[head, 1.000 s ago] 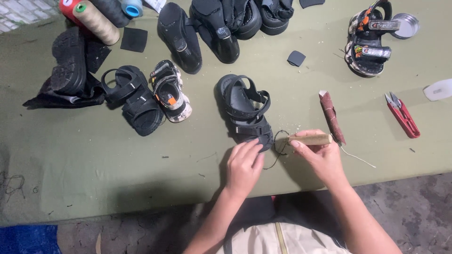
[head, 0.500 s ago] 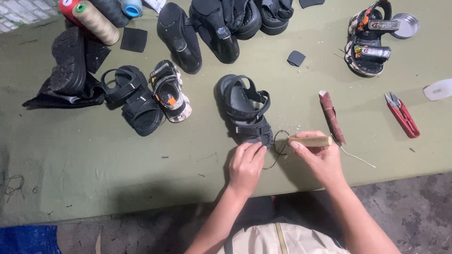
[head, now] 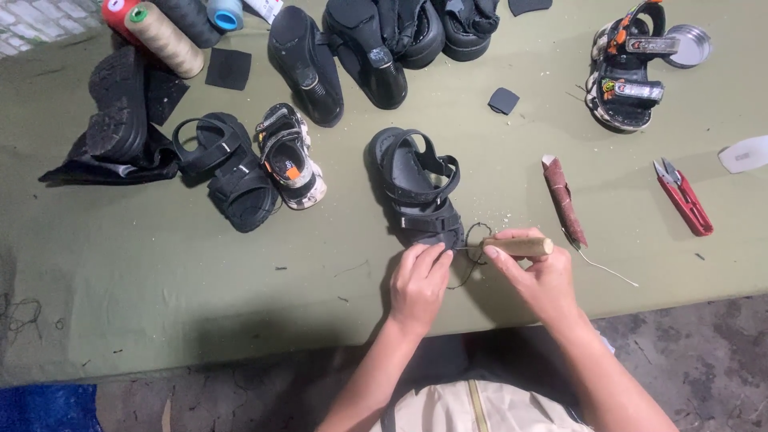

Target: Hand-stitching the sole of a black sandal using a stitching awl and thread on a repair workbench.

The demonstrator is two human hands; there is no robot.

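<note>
Right hand (head: pixel 538 276): your grip is closed around a wooden-handled awl (head: pixel 518 246), shaft level, tip pointing left at the sandal's near end.
Left hand (head: pixel 418 282): your fingers are pinched narrow at the awl's tip, pressing the near edge of the sandal; whether they also hold thread I cannot tell.
Black sandal (head: pixel 416 190): lies on the green tabletop (head: pixel 160 272) just beyond both hands, straps up, near end under your fingers.
Black thread (head: pixel 474 244): looped loosely between sandal and awl.
Progress: stitching at the sandal's near end looks under way; no finished seam shows, and the thread is uncut.
Right of you: a reddish rolled tool (head: pixel 564 198), then red thread snips (head: pixel 684 198).
Left: a black sandal pair (head: pixel 232 172).
Far edge: thread spools (head: pixel 164 32), black shoes (head: pixel 376 48), a child's sandal (head: pixel 622 76).
</note>
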